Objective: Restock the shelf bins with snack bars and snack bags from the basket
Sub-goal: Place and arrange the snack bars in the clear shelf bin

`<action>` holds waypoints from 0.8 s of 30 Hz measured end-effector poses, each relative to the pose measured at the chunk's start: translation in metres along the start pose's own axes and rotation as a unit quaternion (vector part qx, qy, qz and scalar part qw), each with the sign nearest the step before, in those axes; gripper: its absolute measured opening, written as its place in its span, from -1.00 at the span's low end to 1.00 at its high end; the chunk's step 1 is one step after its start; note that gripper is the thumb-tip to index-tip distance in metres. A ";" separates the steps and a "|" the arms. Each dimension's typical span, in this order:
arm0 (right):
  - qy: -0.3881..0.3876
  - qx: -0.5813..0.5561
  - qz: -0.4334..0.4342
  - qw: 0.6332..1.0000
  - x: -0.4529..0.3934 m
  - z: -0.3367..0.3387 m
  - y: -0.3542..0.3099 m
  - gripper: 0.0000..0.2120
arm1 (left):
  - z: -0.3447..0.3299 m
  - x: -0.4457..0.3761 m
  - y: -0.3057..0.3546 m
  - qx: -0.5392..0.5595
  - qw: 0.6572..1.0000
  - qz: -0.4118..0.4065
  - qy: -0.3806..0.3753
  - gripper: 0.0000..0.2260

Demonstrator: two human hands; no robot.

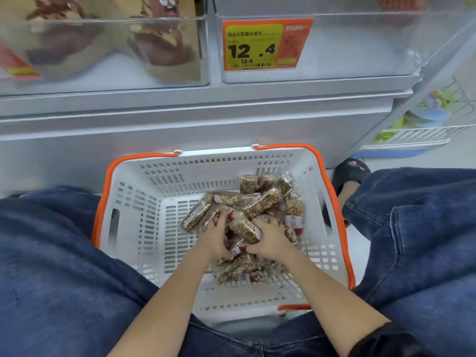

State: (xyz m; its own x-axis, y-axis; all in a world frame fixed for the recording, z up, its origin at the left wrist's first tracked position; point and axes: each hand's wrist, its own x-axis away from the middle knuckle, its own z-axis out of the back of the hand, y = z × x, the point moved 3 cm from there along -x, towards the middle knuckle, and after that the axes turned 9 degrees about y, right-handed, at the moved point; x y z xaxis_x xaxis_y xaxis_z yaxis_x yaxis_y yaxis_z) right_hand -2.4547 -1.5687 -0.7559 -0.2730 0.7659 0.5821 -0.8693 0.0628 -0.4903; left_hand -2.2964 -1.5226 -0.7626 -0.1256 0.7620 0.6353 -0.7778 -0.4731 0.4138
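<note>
2 hands (pixel 244 237) curled around 1 bunch of snack bars (pixel 244 226) inside the basket (pixel 159 207)

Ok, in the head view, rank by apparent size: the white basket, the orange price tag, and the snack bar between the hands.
1. White basket
2. Orange price tag
3. Snack bar

The gaps are wide, so camera nearness does not change the order.

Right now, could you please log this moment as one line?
stage: gathering | left hand and right hand: gripping snack bars | basket: part full
</note>
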 end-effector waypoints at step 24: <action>-0.024 -0.480 0.249 0.841 0.085 0.274 -0.150 -0.61 | 0.248 0.115 0.157 0.259 0.910 -0.253 0.204 -0.75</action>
State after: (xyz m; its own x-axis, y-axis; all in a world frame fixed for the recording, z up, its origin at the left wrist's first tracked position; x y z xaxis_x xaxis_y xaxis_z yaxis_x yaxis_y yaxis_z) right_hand -2.4609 -1.6881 -0.4553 -0.5408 0.8251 0.1635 0.0852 0.2471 -0.9652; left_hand -2.2804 -1.6187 -0.4626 -0.1334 0.9907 0.0272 -0.4178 -0.0811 0.9049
